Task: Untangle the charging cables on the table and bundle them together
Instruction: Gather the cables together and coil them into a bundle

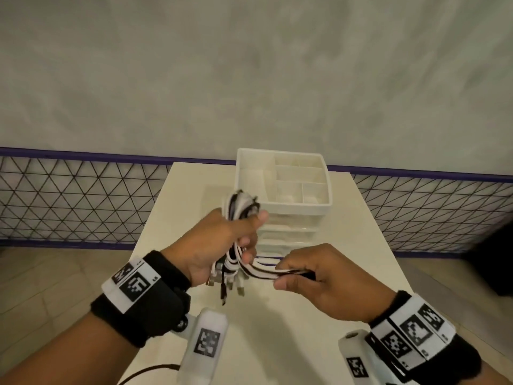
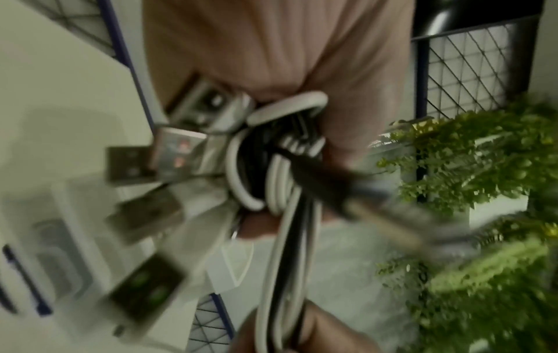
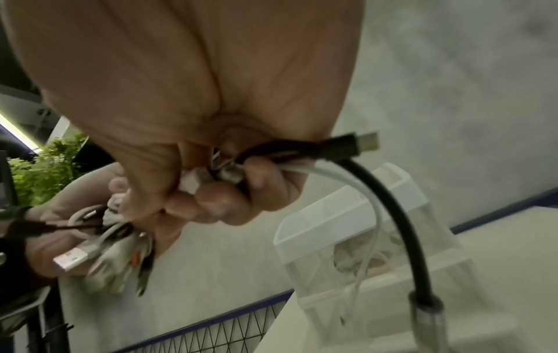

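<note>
A bundle of white and black charging cables [image 1: 241, 209] is held in the air above the white table [image 1: 347, 262]. My left hand [image 1: 222, 243] grips the folded bundle upright, with loops sticking out above the fist and USB plugs [image 1: 222, 284] hanging below. In the left wrist view the coiled cables [image 2: 271, 167] and several metal plugs [image 2: 178, 152] fill the middle. My right hand [image 1: 313, 279] pinches the loose cable ends [image 1: 266, 269] that run sideways from the bundle. In the right wrist view a black plug [image 3: 347, 145] and a white cable [image 3: 356, 188] stick out past the fingers [image 3: 211, 203].
A white plastic drawer organiser [image 1: 283, 184] with open top compartments stands on the table just behind my hands. A wire mesh fence with a purple rail [image 1: 69, 190] runs behind the table. Green plants [image 2: 483, 191] show in the left wrist view.
</note>
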`<state>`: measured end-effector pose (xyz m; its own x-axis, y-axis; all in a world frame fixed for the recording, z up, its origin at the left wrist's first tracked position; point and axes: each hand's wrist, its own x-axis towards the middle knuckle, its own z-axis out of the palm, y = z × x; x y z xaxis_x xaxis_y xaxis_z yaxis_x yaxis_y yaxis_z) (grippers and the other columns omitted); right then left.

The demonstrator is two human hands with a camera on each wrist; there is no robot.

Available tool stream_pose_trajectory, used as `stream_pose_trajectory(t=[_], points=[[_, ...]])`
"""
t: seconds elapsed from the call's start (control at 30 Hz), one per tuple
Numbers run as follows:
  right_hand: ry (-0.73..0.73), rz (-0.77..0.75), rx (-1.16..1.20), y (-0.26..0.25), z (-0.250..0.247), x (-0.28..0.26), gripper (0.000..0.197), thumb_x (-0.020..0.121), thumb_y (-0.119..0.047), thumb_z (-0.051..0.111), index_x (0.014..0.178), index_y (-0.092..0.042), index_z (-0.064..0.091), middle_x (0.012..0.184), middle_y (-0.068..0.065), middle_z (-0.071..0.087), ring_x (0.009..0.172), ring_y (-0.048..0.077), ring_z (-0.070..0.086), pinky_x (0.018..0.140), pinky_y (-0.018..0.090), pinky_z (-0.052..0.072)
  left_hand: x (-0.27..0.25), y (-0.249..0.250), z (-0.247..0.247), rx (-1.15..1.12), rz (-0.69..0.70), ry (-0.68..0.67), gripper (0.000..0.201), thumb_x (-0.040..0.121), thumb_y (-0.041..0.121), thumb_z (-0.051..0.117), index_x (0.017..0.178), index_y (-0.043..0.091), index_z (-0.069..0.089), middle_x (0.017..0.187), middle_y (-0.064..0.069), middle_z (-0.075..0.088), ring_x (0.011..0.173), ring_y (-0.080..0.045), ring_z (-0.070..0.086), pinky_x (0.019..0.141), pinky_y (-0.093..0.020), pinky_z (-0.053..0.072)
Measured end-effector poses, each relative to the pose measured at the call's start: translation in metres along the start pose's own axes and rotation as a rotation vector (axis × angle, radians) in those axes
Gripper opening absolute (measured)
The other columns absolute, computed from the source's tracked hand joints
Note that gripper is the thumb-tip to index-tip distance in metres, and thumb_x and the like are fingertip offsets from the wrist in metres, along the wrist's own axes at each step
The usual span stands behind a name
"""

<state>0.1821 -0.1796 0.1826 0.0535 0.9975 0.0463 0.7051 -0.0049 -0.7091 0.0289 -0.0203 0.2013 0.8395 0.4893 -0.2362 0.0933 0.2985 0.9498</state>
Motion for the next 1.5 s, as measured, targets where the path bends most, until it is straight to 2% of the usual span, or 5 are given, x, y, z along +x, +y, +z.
stream_pose_trajectory(t=[0.27, 0.77, 0.97, 1.27, 1.5], points=[[-0.074, -0.068, -0.1, -0.019, -0.011, 0.02, 0.011, 0.083, -0.014, 0.072, 0.084, -0.019, 0.081, 0.076, -0.004, 0.078, 0.073, 0.011, 0.071, 0.069, 0.038, 0.057, -0.008, 0.002, 0.006, 0.31, -0.143, -0.496, 0.02, 0.092, 0.012, 0.069, 0.11, 0.006, 0.067, 0.092, -0.022, 0.071, 0.081, -0.028, 0.069, 0.072, -0.034, 0.057], [0.389, 0.068, 0.258, -0.004, -0.035, 0.014, 0.022, 0.097, -0.013, 0.061, 0.113, -0.016, 0.075, 0.088, -0.012, 0.077, 0.081, 0.001, 0.069, 0.076, 0.014, 0.053, -0.002, -0.007, 0.0, 0.027, 0.037, 0.019, 0.032, 0.087, 0.001, 0.066, 0.06, 0.011, 0.054, 0.054, -0.006, 0.044, 0.052, -0.022, 0.046, 0.055, -0.028, 0.041], [0.757, -0.015, 0.343, -0.017, 0.014, 0.031, 0.022, 0.103, -0.015, 0.054, 0.112, -0.02, 0.073, 0.067, -0.016, 0.066, 0.06, 0.001, 0.058, 0.062, 0.019, 0.045, 0.001, -0.016, 0.03, -0.079, 0.18, 0.058, 0.022, 0.08, 0.026, 0.081, 0.092, 0.01, 0.073, 0.07, -0.006, 0.063, 0.063, -0.019, 0.061, 0.064, -0.033, 0.05], [0.403, -0.08, 0.021, -0.029, 0.034, 0.032, 0.047, 0.105, -0.009, 0.034, 0.15, -0.023, 0.038, 0.156, -0.005, 0.03, 0.147, 0.009, 0.031, 0.12, 0.025, 0.029, 0.004, -0.02, 0.049, -0.17, 0.163, 0.173, 0.031, 0.086, 0.022, 0.076, 0.114, 0.011, 0.071, 0.105, -0.015, 0.077, 0.101, -0.027, 0.074, 0.087, -0.042, 0.059], [0.559, 0.248, 0.36, -0.008, 0.003, 0.016, 0.041, 0.099, -0.036, 0.053, 0.14, -0.036, 0.051, 0.122, -0.012, 0.06, 0.102, 0.002, 0.061, 0.089, 0.022, 0.045, 0.007, -0.006, 0.026, -0.415, 0.186, 0.227, 0.024, 0.091, 0.007, 0.064, 0.067, 0.004, 0.061, 0.059, -0.011, 0.054, 0.052, -0.022, 0.058, 0.067, -0.037, 0.055]])
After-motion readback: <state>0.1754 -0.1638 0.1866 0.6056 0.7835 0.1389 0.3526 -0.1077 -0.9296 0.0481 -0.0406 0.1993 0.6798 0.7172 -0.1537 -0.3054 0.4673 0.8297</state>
